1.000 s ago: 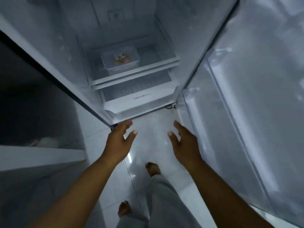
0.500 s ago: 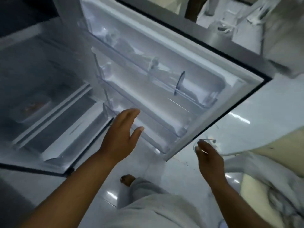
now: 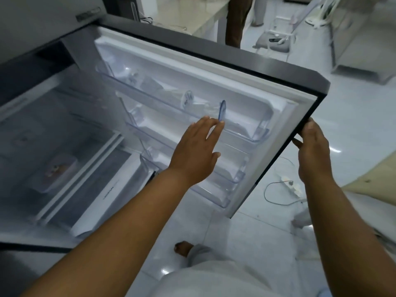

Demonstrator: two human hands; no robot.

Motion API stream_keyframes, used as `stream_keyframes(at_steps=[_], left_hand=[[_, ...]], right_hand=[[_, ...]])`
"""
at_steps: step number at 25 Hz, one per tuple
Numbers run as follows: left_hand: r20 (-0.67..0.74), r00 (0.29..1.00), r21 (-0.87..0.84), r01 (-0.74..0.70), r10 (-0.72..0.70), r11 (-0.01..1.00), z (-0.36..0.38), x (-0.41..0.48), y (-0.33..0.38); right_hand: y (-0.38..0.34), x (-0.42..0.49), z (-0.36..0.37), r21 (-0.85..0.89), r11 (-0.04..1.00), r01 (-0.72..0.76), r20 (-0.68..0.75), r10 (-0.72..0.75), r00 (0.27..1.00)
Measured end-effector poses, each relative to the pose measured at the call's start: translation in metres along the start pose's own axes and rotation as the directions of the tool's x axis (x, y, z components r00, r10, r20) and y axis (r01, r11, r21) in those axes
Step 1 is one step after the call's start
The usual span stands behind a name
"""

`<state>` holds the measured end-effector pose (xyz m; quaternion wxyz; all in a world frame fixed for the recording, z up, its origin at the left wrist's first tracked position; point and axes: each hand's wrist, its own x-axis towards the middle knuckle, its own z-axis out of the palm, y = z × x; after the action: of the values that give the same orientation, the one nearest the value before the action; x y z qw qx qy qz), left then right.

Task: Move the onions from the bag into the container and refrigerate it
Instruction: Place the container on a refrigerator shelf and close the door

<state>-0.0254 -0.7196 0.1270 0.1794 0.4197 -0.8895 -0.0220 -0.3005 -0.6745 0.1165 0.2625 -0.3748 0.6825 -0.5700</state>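
Observation:
The clear lidded container point(image 3: 56, 172) with brownish onions inside rests on a glass shelf inside the open fridge, at the left. The fridge door point(image 3: 214, 67) stands open, its clear door bins facing me. My right hand point(image 3: 312, 151) grips the door's outer edge, fingers wrapped around it. In front of the door bins my left hand point(image 3: 197, 151) hovers, flat, fingers apart, holding nothing.
A white crisper drawer point(image 3: 107, 191) sits below the container's shelf. On the tiled floor right of the door lie a power strip and cable point(image 3: 289, 185). My bare foot point(image 3: 184, 248) is on the floor. A person's legs point(image 3: 235, 20) stand by a counter beyond.
My view swung from the fridge interior to the door. My right hand rose and took hold of the door edge; my left hand lifted in front of the door bins.

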Motion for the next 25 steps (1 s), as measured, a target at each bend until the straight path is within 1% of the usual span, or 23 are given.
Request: stream_keyframes(at_steps=[3,5,9,12,15,18,22,25], left_hand=[[-0.053,0.998,-0.016,0.033,-0.034,0.999,-0.004,-0.011,-0.001],[-0.080,0.994,-0.046,0.064,-0.067,0.997,-0.007,-0.026,-0.001],[-0.119,0.973,-0.111,0.183,-0.196,0.977,-0.015,-0.064,-0.003],[-0.142,0.948,-0.167,0.260,-0.284,0.951,-0.023,-0.096,-0.008],[-0.142,0.915,-0.240,0.338,-0.377,0.910,-0.033,-0.126,-0.017],[-0.138,0.879,-0.341,0.391,-0.457,0.855,-0.044,-0.157,-0.026],[-0.074,0.828,-0.447,0.471,-0.556,0.761,-0.063,-0.194,-0.042],[-0.007,0.769,-0.527,0.541,-0.640,0.656,-0.076,-0.219,-0.051]], right_hand=[[0.001,-0.015,0.001,-0.058,0.998,-0.003,-0.038,0.001,0.999],[0.002,-0.032,-0.001,-0.104,0.994,0.017,-0.033,-0.020,0.999],[0.005,-0.072,-0.004,-0.189,0.974,0.125,0.074,-0.113,0.991],[0.001,-0.098,0.001,-0.246,0.940,0.237,0.172,-0.198,0.965],[-0.006,-0.121,0.014,-0.317,0.865,0.389,0.279,-0.307,0.910],[-0.014,-0.148,0.032,-0.312,0.787,0.532,0.407,-0.395,0.824],[-0.016,-0.185,0.057,-0.249,0.757,0.605,0.515,-0.425,0.744],[-0.018,-0.207,0.078,-0.216,0.736,0.642,0.587,-0.428,0.688]])
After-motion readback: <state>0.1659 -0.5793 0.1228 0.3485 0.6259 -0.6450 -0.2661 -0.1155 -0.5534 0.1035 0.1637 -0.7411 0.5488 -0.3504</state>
